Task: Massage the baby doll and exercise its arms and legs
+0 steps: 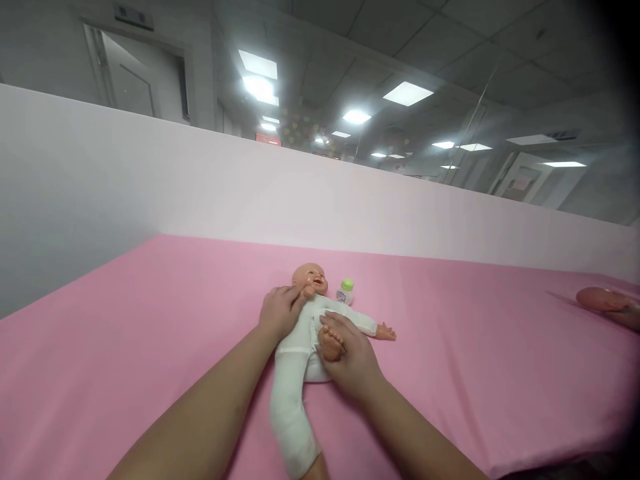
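Note:
A baby doll (294, 373) in white clothing lies on its back on a pink sheet (200, 320), its head toward the low wall. My left hand (281, 311) is closed around one of the doll's arms, and the doll's small hand (309, 291) pokes out by its chin. Folded up over the belly is one leg, its bare foot (332, 342) gripped in my right hand (356, 357). The doll's other leg stretches toward me, and its other arm lies out to the right. A small bottle with a green cap (345, 291) stands beside the doll's shoulder.
A low white wall (280, 200) borders the far side of the padded surface, with glass or a mirror above it. Another doll, partly cut off (603, 299), lies at the far right. The near edge of the surface shows at lower right.

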{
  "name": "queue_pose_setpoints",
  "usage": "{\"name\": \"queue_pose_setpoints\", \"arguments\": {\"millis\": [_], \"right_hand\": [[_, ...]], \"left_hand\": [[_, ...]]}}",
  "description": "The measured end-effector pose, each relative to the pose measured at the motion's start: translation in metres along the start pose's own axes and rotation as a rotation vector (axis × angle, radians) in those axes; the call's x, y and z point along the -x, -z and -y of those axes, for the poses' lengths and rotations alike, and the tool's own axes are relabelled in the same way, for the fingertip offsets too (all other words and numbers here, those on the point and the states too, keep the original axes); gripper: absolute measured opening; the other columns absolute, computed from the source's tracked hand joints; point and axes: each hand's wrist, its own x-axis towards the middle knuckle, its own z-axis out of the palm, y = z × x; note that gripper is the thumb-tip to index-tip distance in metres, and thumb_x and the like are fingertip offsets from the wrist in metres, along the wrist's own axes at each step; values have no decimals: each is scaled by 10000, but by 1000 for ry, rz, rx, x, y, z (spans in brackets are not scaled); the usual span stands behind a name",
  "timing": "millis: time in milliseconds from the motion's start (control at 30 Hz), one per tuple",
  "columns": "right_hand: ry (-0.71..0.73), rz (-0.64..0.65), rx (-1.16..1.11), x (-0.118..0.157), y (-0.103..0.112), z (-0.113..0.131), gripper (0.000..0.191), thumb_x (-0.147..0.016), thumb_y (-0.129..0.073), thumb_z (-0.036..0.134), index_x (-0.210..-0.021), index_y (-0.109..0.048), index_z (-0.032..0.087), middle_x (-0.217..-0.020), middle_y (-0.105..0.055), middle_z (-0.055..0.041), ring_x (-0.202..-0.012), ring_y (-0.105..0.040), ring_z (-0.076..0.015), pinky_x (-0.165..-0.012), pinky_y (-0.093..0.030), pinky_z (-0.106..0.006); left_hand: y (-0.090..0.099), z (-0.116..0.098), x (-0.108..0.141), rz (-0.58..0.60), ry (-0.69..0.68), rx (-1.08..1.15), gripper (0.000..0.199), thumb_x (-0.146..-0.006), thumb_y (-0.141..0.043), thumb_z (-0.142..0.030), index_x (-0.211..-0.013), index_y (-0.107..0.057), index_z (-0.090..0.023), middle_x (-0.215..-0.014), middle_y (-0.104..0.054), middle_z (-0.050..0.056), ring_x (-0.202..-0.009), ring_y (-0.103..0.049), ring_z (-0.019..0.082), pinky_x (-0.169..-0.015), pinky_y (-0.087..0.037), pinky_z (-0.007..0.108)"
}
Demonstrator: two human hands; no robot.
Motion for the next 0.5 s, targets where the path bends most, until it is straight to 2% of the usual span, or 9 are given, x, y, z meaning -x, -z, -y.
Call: {"name": "queue_pose_setpoints", "arguments": {"millis": [100,233,333,433,500], "right_hand": [[-22,30,8,1,-5,-1,464,-852,-672,205,-1314,-696,219,-1371,-650,-118,-1236,-645,-286,-1065,-553,-448],[-18,59,16,0,-9,1,432,-866,-646,194,-1290,-707,246,-1368,-652,-97,-1233,-648,-268,-1059,-553,-429],[-25,51,0,-1,-14,-3,467,-833,-663,170,-1290,-699,255,-1366,-653,-89,-1252,-639,-270,-1080,-540,-435],[-29,11,-47,1,-12,-7,503,-811,-703,174,-1309,-683,240,-1365,-652,-104,-1273,-626,-285,-1088,-538,-451],[-42,-9,-62,7,-3,-6,520,-813,-718,191,-1329,-670,232,-1377,-644,-116,-1276,-626,-295,-1089,-541,-464]], "left_hand": [[-5,-7,0,73,-52,-166,428,-995,-504,-530,-1314,-722,-345,-1173,-755,81,-1140,-621,333,-1027,-412,484],[-5,-6,1,72,-107,-168,389,-991,-515,-518,-1281,-735,-380,-1208,-744,63,-1133,-613,322,-1028,-400,481],[-2,-2,0,52,-77,-122,372,-976,-546,-473,-1275,-731,-353,-1160,-749,72,-1109,-622,313,-1015,-415,458],[6,9,-3,-86,43,24,373,-980,-524,-454,-1264,-710,-301,-1160,-745,85,-1084,-642,303,-970,-450,422],[12,24,-5,-250,277,182,369,-977,-515,-484,-1231,-691,-282,-1147,-744,89,-1055,-661,306,-923,-477,413]]}}
